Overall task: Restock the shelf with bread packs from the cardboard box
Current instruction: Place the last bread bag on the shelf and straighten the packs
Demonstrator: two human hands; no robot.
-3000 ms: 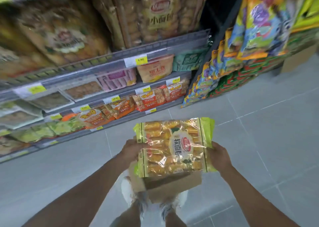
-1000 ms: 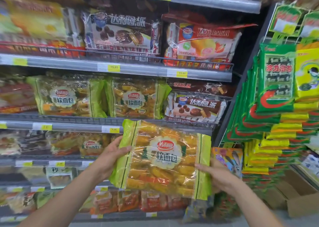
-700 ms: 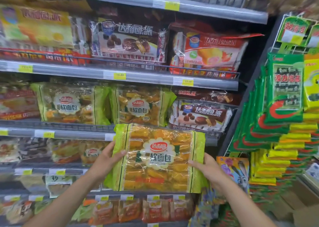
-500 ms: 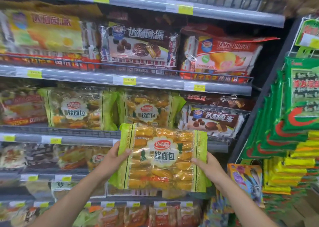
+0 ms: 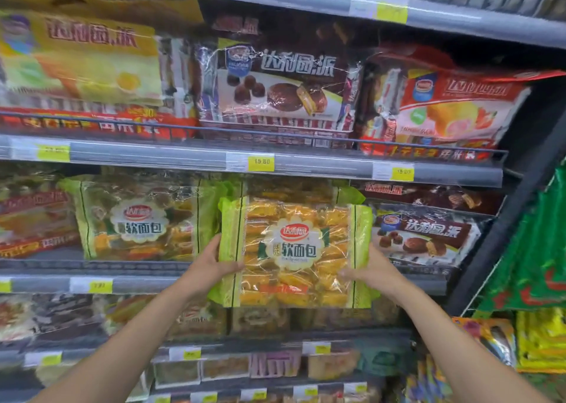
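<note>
Bread pack [image 5: 294, 251] higher, between both hands [image 5: 209, 269] [image 5: 372, 272]

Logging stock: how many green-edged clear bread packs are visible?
3. Green-edged held pack between left hand and right hand; second pack on the shelf left of it; third pack directly behind it. More may be hidden.

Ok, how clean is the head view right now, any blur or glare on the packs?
Head view: the held bread pack is sharp, label readable; the yellow pack upper left smears with motion blur; glare streaks the film of the chocolate pie pack; the shelf rail bows slightly from the wide lens.
</note>
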